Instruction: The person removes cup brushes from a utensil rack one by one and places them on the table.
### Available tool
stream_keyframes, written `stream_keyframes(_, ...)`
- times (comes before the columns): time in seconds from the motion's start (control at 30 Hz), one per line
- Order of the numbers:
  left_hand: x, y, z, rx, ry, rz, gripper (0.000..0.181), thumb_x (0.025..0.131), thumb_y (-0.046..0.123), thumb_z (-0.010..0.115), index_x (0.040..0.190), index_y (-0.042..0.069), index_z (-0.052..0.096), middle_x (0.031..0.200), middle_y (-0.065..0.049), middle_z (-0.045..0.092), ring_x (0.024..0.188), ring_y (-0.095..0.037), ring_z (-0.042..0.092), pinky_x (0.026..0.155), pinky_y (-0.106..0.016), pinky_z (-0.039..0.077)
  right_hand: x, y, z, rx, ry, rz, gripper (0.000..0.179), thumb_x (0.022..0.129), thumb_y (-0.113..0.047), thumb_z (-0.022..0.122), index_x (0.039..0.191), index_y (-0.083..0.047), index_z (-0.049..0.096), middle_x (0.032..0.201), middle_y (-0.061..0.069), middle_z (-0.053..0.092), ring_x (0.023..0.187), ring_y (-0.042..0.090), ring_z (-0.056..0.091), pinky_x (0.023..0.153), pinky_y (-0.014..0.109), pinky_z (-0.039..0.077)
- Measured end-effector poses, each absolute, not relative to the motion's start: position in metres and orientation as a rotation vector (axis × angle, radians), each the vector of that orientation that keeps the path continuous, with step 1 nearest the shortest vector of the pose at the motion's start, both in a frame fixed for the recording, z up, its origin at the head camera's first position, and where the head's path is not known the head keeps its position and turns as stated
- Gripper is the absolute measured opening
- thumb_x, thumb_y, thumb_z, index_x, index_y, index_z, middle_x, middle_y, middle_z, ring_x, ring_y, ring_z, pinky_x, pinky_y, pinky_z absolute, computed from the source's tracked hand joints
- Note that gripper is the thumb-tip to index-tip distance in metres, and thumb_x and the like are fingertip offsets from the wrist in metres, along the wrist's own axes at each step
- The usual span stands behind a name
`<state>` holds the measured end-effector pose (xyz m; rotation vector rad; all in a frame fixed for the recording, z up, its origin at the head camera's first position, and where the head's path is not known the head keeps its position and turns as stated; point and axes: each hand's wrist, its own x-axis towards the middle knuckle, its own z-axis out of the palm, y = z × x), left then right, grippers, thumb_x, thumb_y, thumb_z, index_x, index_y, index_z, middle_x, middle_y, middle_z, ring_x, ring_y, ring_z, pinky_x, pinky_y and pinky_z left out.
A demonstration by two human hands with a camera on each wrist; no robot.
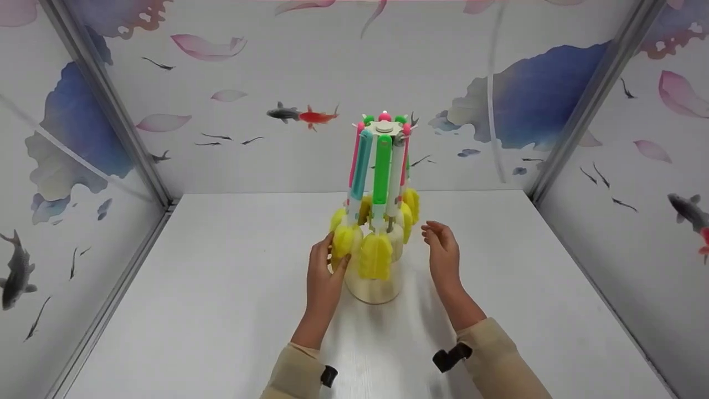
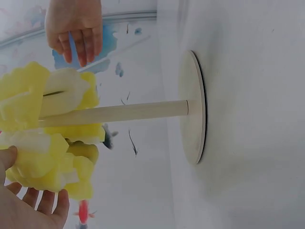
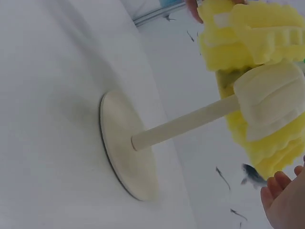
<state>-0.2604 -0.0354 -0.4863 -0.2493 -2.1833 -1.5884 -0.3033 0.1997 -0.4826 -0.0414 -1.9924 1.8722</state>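
A round rack [image 1: 384, 127] stands upright, hung with several sponge brushes. Their handles are green, pink, teal and white; most heads are yellow sponge, some cream. My left hand [image 1: 325, 269] holds the yellow head of a sponge brush [image 1: 344, 239] on the rack's left side, thumb in front and fingers behind. In the left wrist view the thumb [image 2: 8, 156] lies on that yellow sponge. My right hand [image 1: 445, 255] is to the right of the rack, apart from the sponges, fingers loosely bent and holding nothing. A cream sponge head [image 3: 274, 98] faces the right wrist camera.
The rack's pole [image 2: 143, 112] rises from a flat round base [image 3: 126, 143] on the white table [image 1: 232, 310]. White panels painted with fish and petals enclose the back [image 1: 310, 155] and both sides. Metal posts [image 1: 111, 105] mark the corners.
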Motion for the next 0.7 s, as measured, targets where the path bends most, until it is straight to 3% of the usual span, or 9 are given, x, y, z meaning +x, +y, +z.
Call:
stream_keyframes(0.13,-0.261,-0.036,-0.486,-0.258,-2.188,-1.581,0.053,0.094,0.017,0.066,0.141,0.005,0.046,0.126,-0.008,0.049,0.116,-0.023,0.050,0.099,-0.044,0.044,-0.298,0.199,-0.460,0.052,-1.968,1.765,0.029,0.103,-0.016,0.047,0.124,0.002,0.056,0.123,0.014,0.057,0.114,0.021,0.052,0.097,0.031,0.042)
stream_keyframes(0.33,-0.261,-0.036,-0.486,-0.239,-2.194,-1.593,0.053,0.093,0.018,0.066,0.141,0.006,0.047,0.126,-0.006,0.050,0.114,-0.021,0.050,0.097,-0.039,0.045,-0.295,0.194,-0.414,0.280,-1.904,1.632,0.030,0.102,-0.015,0.047,0.127,0.000,0.054,0.126,0.007,0.053,0.116,0.017,0.049,0.102,0.032,0.040)
stream_keyframes(0.6,-0.261,-0.037,-0.488,-0.214,-2.131,-1.657,0.051,0.092,0.017,0.068,0.139,0.008,0.051,0.122,-0.003,0.052,0.108,-0.017,0.051,0.092,-0.035,0.047,-0.292,0.183,-0.359,0.553,-1.845,1.472,0.033,0.098,-0.006,0.047,0.130,0.002,0.053,0.133,0.011,0.050,0.123,0.023,0.046,0.106,0.044,0.037)
stream_keyframes(0.7,-0.261,-0.037,-0.489,-0.215,-2.125,-1.660,0.051,0.092,0.017,0.069,0.138,0.007,0.051,0.120,-0.003,0.053,0.107,-0.017,0.051,0.091,-0.035,0.047,-0.294,0.181,-0.348,0.599,-1.847,1.429,0.034,0.097,-0.005,0.049,0.130,0.002,0.054,0.135,0.011,0.050,0.125,0.019,0.045,0.107,0.045,0.036)
